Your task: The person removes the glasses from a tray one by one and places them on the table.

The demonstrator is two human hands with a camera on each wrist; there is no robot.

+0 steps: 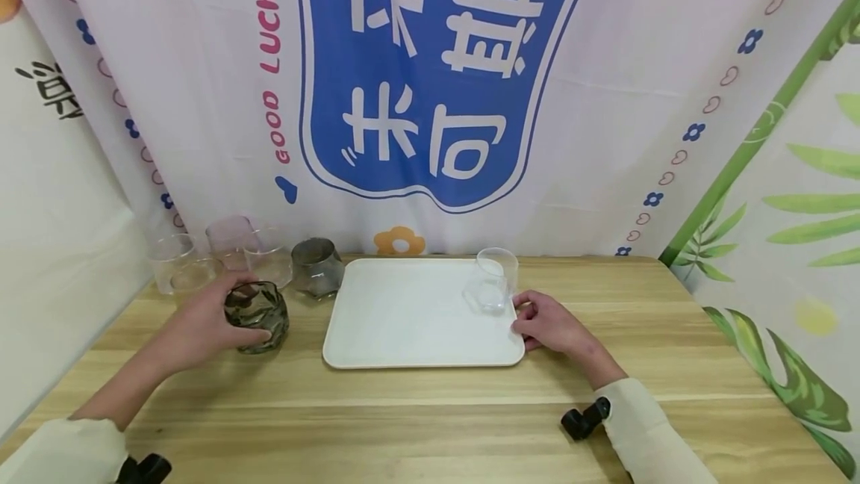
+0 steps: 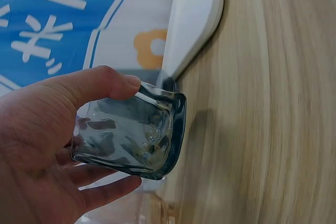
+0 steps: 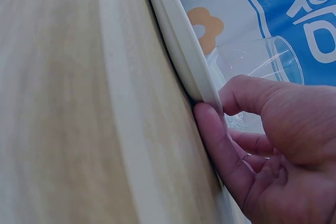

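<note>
My left hand (image 1: 201, 326) holds a dark smoky glass cup (image 1: 260, 323) between thumb and fingers, left of the white tray (image 1: 403, 320). In the left wrist view the cup (image 2: 126, 135) lies tilted in the hand, its thick rippled base toward the table. On the right, my right hand (image 1: 554, 326) grips the tray's right edge. The right wrist view shows the thumb and a finger (image 3: 212, 129) pinching the tray rim (image 3: 181, 51). A clear glass cup (image 1: 500, 271) stands at the tray's back right corner, close to that hand.
Several cups crowd the table's back left: a grey cup (image 1: 317, 267) beside the tray, a pinkish cup (image 1: 230, 239), and clear ones such as the cup (image 1: 269, 256) behind my left hand. A printed cloth (image 1: 625, 95) hangs behind the wooden table (image 1: 416, 424).
</note>
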